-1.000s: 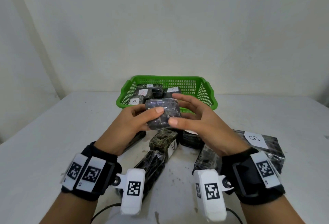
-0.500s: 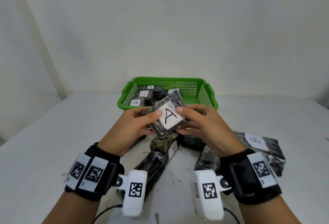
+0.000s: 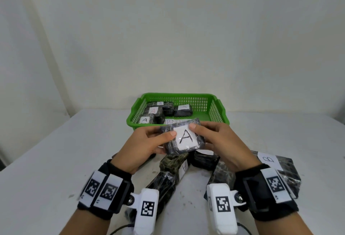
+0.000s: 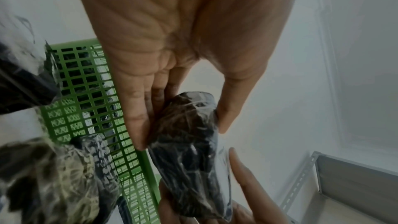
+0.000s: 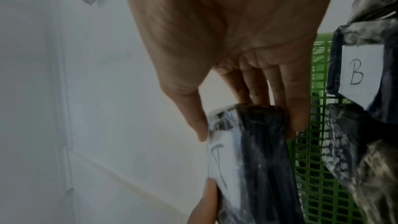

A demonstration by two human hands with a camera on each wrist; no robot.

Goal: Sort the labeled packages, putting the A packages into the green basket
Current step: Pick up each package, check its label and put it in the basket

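Both hands hold one dark plastic-wrapped package (image 3: 183, 137) with a white label reading A facing up, just in front of the green basket (image 3: 218, 112). My left hand (image 3: 149, 143) pinches its left end, thumb on top. My right hand (image 3: 214, 137) pinches the right end, thumb on the label's corner. The left wrist view shows the package (image 4: 189, 151) between thumb and fingers. The right wrist view shows the same package (image 5: 254, 159) pinched likewise. Several A-labelled packages (image 3: 153, 111) lie in the basket.
On the white table under my hands lie more wrapped packages: a mottled one labelled A (image 3: 175, 164), a long dark one (image 3: 162, 180) and a large one labelled B (image 3: 276, 167) at the right. A white wall stands behind the basket.
The package was turned over between both hands, so its A label now faces up. It has levelled out since half a second ago, and the hands stayed in front of the basket.
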